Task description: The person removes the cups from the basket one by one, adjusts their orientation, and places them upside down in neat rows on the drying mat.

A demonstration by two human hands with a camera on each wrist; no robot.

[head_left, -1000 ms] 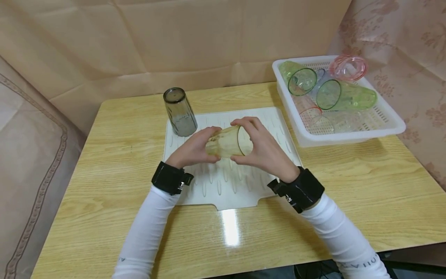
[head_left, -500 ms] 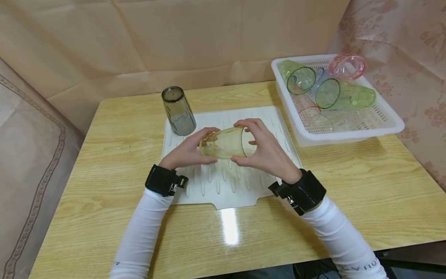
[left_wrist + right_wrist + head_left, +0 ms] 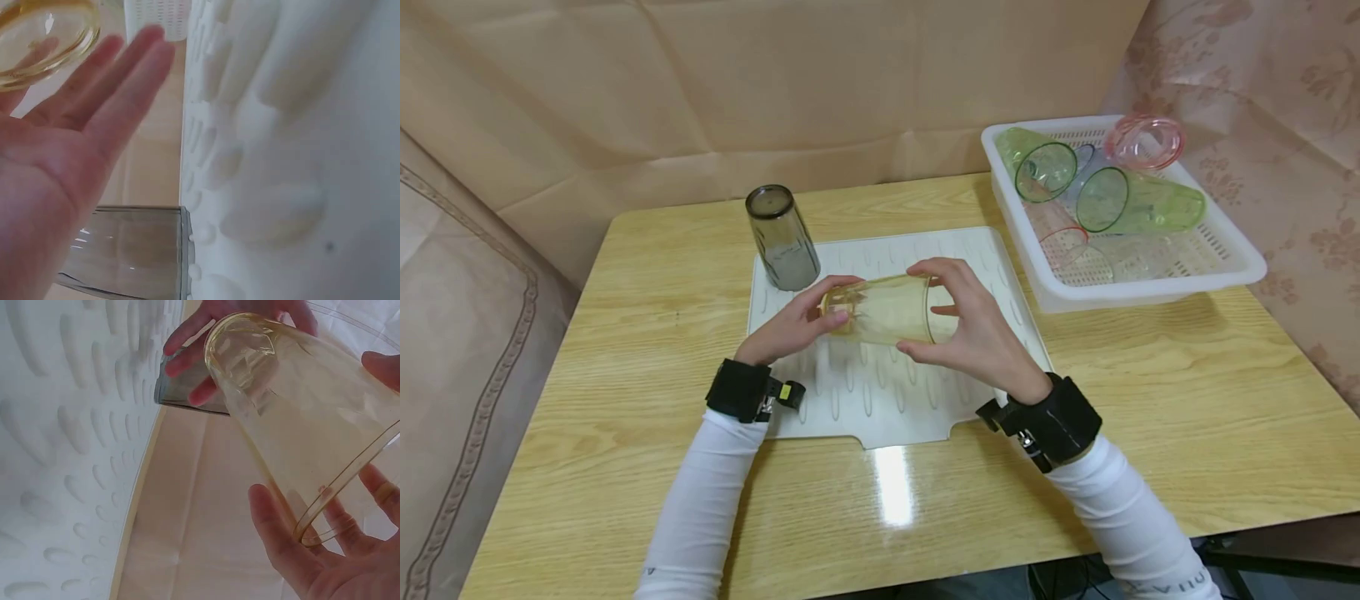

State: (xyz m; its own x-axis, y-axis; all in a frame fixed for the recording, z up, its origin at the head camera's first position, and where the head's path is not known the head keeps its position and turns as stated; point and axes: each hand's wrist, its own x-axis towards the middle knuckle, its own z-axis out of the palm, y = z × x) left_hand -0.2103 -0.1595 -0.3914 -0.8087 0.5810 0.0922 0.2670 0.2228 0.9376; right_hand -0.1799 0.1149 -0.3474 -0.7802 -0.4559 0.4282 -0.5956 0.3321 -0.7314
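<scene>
One sideways glass (image 3: 883, 310) is transparent pale yellow.

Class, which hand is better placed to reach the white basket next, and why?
Probably the right hand: the white basket stands on that side, farther from the left hand. The right would first need to release the yellow glass.

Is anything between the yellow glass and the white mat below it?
Partly: fingers of the left grip extend lower than the closed end of the yellow glass, toward the white mat. Nothing else visible stands between.
</scene>
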